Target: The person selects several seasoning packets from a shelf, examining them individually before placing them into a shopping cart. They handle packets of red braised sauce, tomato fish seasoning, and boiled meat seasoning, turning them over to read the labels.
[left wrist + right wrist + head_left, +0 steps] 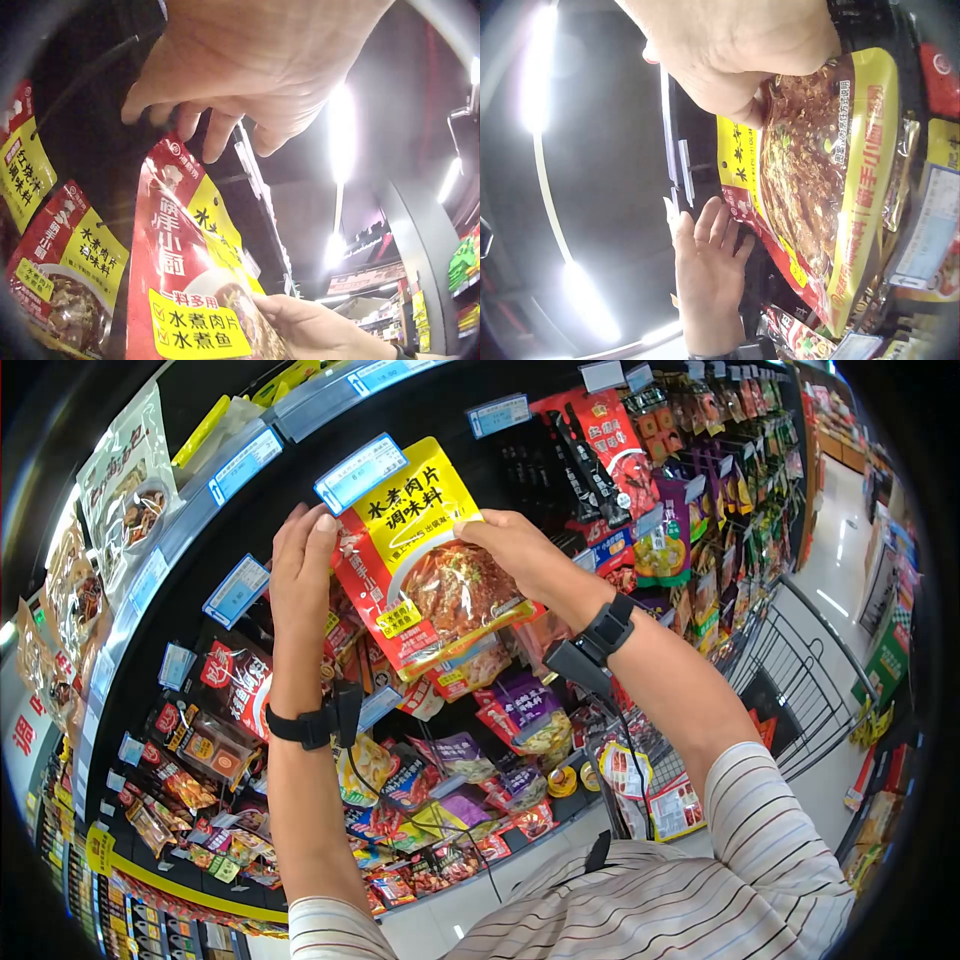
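A red and yellow seasoning packet (462, 585) with a picture of cooked food hangs face-out in front of the shelf. My right hand (520, 555) pinches its right edge, thumb on the front; in the right wrist view the curled fingers of that hand (742, 52) press at the packet (802, 172). On the other side, my left hand (298, 565) is raised beside the packet's upper left edge. Its fingers are extended and it holds nothing, as the palm of this hand (711, 281) shows in the right wrist view. A price tag (362, 473) overlaps the packet's top corner.
More packets hang on hooks below, among them a purple one (525, 710). Another red and yellow packet (67, 277) hangs close by. A price rail (180, 525) curves along the upper left. To the right stands a wire shopping cart (800, 670) beside an aisle.
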The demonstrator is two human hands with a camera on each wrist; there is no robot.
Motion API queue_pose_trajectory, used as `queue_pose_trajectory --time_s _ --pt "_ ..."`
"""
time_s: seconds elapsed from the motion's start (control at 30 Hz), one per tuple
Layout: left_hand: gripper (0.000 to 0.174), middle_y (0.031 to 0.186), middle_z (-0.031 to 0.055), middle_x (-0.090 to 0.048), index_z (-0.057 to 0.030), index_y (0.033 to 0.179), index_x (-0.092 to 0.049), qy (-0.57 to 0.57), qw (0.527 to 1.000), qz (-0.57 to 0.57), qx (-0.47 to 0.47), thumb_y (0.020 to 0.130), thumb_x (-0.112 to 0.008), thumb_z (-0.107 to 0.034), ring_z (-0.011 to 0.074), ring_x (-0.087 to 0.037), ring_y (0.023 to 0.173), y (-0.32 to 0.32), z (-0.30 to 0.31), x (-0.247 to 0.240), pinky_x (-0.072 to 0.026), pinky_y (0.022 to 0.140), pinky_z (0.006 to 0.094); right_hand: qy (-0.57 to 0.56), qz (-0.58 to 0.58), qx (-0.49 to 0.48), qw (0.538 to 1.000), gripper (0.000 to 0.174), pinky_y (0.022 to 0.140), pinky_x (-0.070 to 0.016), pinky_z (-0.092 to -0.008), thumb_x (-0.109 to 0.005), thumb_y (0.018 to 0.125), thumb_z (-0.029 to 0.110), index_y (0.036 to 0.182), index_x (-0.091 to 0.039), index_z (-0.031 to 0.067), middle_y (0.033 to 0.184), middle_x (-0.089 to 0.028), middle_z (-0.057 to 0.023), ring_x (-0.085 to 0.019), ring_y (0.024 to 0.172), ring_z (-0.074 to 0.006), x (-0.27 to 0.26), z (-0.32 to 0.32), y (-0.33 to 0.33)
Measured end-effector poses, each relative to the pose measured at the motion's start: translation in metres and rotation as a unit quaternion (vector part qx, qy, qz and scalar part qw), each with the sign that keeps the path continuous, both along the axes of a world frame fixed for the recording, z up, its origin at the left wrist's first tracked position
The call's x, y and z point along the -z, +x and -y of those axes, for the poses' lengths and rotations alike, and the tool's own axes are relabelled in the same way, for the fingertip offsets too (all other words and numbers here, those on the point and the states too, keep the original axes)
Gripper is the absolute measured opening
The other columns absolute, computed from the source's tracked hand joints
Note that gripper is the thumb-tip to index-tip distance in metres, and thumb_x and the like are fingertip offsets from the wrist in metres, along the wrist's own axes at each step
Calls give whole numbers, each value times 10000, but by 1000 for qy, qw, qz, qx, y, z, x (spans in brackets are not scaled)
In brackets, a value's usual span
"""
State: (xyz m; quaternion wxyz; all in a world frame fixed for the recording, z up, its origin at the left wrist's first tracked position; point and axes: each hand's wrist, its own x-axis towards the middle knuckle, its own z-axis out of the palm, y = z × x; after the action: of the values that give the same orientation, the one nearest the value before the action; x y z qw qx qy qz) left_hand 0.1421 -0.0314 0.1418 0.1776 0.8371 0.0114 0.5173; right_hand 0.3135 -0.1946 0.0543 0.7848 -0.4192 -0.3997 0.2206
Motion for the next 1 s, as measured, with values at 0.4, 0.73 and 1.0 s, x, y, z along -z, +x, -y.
queue_pose_trajectory --time_s 0.4,0.73,1.0 --pt "439 1492 202 -412 -8 1264 -614 131 987 -6 -88 991 -533 -342 316 -394 1395 2 8 12 -331 1121 382 -11 -26 -31 999 259 791 -514 -313 -563 932 135 1091 -630 -57 1034 -701 -129 -674 885 -163 2 -12 16" --pt "394 1278 243 -574 26 1194 -649 167 977 -93 -96 946 -595 -276 371 -506 1257 24 2 10 -388 1066 420 -54 8 7 998 234 762 -502 -296 -583 941 151 1050 -652 -44 977 -697 -104 -658 844 -151 -7 -33 33" --pt "471 1290 223 -571 26 1279 -593 155 956 -248 -21 964 -590 -325 341 -552 1198 49 12 32 -414 1034 367 -83 51 100 990 336 825 -503 -363 -594 913 186 1115 -657 -75 1051 -696 -203 -681 937 -279 10 -103 75"
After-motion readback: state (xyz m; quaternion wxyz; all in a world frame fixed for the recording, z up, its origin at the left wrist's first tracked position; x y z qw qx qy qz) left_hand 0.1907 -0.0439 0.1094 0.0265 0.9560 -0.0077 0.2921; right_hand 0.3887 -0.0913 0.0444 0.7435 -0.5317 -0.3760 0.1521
